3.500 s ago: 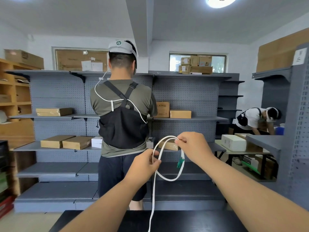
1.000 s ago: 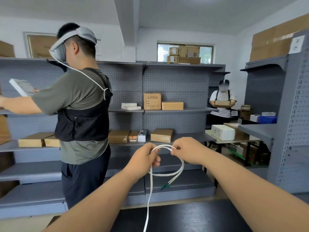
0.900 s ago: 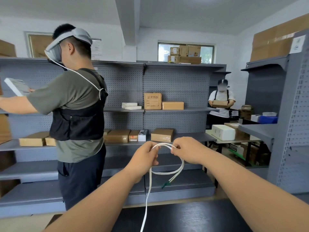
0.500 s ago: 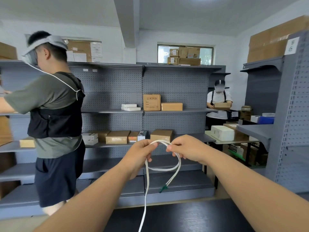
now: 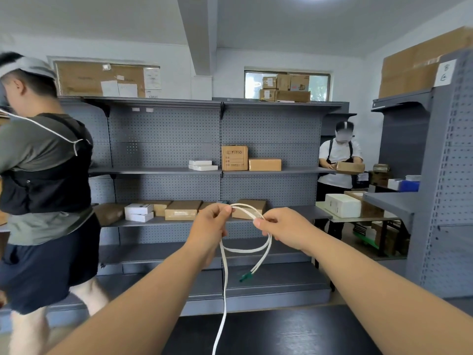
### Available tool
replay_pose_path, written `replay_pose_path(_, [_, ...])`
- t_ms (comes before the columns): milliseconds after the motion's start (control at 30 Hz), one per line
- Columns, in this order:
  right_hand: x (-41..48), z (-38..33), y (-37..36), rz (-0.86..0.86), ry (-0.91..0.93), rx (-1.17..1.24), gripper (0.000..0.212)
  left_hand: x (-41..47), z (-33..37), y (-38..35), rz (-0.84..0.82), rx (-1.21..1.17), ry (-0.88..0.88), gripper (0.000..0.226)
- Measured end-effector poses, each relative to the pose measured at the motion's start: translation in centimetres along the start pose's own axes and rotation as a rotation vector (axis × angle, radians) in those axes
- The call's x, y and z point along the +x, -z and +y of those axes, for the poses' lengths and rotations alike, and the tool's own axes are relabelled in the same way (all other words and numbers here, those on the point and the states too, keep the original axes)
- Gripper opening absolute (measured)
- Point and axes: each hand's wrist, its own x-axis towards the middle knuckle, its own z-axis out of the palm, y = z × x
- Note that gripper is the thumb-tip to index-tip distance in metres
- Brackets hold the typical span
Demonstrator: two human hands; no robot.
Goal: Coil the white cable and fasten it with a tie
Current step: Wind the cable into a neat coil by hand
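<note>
Fingers [image 5: 224, 210] of the left hand [image 5: 208, 228] pinch the top of the white cable [image 5: 225, 283], which is held up in the air above the dark counter [image 5: 294, 331]. Just to the right, the right hand [image 5: 285, 230] pinches the same strands between its thumb and curled fingers. Between the hands hang what look like two loose loops, with the green plug [image 5: 245, 276] dangling below.

Coiling is under way but, I judge, far from done. A long tail drops from under the left hand and runs out of the bottom of the view, so how much is uncoiled cannot be told. No tie shows anywhere, so the fastening is all to come. The loop count is hard to read where the strands bunch at the right fingertips.
</note>
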Motion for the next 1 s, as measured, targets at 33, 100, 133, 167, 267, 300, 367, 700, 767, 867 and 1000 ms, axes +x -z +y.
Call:
replay_pose_path(33, [0.0,0.2,-0.1,-0.004,-0.009,-0.006,0.027,0.0,0.1,0.0,0.021,-0.018,0.004,0.023])
replay_pose_path(100, [-0.1,0.9,-0.5,-0.032,-0.04,-0.011,0.018,0.0,0.3,0.0,0.065,-0.048,0.013,0.024])
replay_pose_path(133, [0.0,1.3,-0.8,-0.05,-0.054,0.003,0.013,0.1,0.3,0.0,0.084,-0.062,0.017,0.023])
replay_pose_path(167, [0.0,1.6,-1.0,-0.066,-0.066,0.034,0.009,0.1,0.3,0.0,0.096,-0.079,0.023,0.022])
replay_pose_path(267, [0.0,2.2,-1.6,-0.12,-0.104,0.206,0.012,0.1,0.2,-0.1,0.105,-0.119,0.037,0.021])
replay_pose_path(300, [0.0,2.3,-1.7,-0.144,-0.114,0.266,0.016,0.1,0.1,-0.1,0.108,-0.126,0.042,0.02])
replay_pose_path(367, [-0.1,2.3,-1.6,-0.189,-0.125,0.361,0.022,0.2,-0.1,0.0,0.115,-0.142,0.05,0.02])
replay_pose_path(700, [0.1,1.9,-1.5,-0.053,-0.171,0.676,0.007,0.6,-0.6,0.2,0.112,-0.204,0.074,0.023])
replay_pose_path(767, [0.2,1.8,-1.7,-0.021,-0.19,0.744,0.004,0.6,-0.5,0.2,0.115,-0.206,0.076,0.024])
replay_pose_path(867, [0.3,1.5,-1.9,0.033,-0.211,0.819,0.004,0.5,-0.4,0.1,0.119,-0.216,0.076,0.025])
replay_pose_path(1000, [0.5,1.0,-2.1,0.126,-0.223,0.895,0.002,0.3,-0.5,0.0,0.105,-0.252,0.097,0.024])
